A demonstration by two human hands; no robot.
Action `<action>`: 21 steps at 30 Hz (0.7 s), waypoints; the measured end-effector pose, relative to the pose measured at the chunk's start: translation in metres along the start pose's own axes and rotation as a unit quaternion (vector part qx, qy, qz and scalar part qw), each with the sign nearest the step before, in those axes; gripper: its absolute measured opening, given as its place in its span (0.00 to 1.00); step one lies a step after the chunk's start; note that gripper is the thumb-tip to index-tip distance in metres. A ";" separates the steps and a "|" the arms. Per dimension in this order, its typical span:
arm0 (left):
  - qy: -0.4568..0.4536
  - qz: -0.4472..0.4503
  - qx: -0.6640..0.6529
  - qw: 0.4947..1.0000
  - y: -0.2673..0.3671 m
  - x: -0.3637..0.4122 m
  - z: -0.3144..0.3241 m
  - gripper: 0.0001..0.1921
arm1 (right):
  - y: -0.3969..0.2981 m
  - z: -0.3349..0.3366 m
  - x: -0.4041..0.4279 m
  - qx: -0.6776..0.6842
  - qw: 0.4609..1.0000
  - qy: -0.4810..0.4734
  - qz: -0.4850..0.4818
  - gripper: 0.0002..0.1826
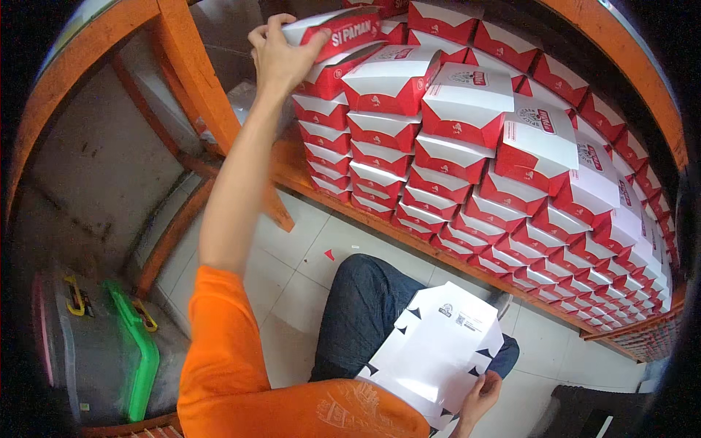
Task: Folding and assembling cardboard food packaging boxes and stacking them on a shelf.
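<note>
At the top left of the stacks, my left hand grips a red-and-white folded cardboard food box. My thumb lies on its near side and my fingers reach around the left end. This box is just above or on another box in the leftmost column; whether they touch cannot be told. A flat white cardboard box blank, with dark notches along its sides and small printing, lies across my lap. My right hand holds its right edge near the bottom, fingers curled.
Many matching boxes fill a wooden shelf in front of me. An orange wooden leg stands left of the stacks. Plastic bins with a green handle sit at lower left. A red paper scrap lies on the tiled floor.
</note>
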State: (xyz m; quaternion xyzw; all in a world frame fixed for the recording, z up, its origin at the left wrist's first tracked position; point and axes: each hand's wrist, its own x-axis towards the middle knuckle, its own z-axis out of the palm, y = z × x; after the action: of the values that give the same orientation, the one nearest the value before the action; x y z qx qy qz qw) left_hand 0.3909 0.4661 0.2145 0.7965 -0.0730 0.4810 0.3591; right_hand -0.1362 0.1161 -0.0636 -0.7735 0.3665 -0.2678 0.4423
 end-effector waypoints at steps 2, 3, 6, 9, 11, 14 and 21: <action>-0.006 0.021 0.025 0.999 0.006 -0.008 0.003 0.41 | -0.002 0.007 0.006 -0.033 0.998 0.034 -0.034 0.10; -0.015 0.027 0.034 0.999 0.010 -0.011 0.001 0.42 | -0.006 0.008 0.011 -0.068 0.993 0.065 -0.068 0.10; -0.051 0.037 0.052 0.997 0.013 -0.011 -0.003 0.43 | -0.051 0.007 0.040 -0.127 0.980 0.057 -0.144 0.07; -0.094 0.037 0.006 0.995 0.010 -0.008 -0.006 0.44 | -0.209 0.038 0.068 -0.021 0.943 0.074 -0.325 0.06; -0.099 0.037 0.011 0.994 -0.002 -0.009 -0.014 0.44 | -0.305 0.069 0.093 0.021 0.845 -0.013 -0.534 0.09; -0.131 0.044 0.034 0.990 -0.012 -0.006 -0.026 0.46 | -0.443 0.165 0.117 0.139 0.758 -0.139 -0.622 0.16; -0.113 -0.086 -0.393 0.909 -0.050 0.039 -0.008 0.36 | -0.555 0.299 0.182 -0.072 0.749 -0.271 -0.600 0.23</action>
State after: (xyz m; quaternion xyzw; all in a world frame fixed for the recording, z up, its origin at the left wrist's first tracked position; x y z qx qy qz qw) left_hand 0.4289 0.5172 0.2239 0.6432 -0.2278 0.2875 0.6722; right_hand 0.3748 0.3043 0.3019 -0.9037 -0.2908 -0.2299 0.2142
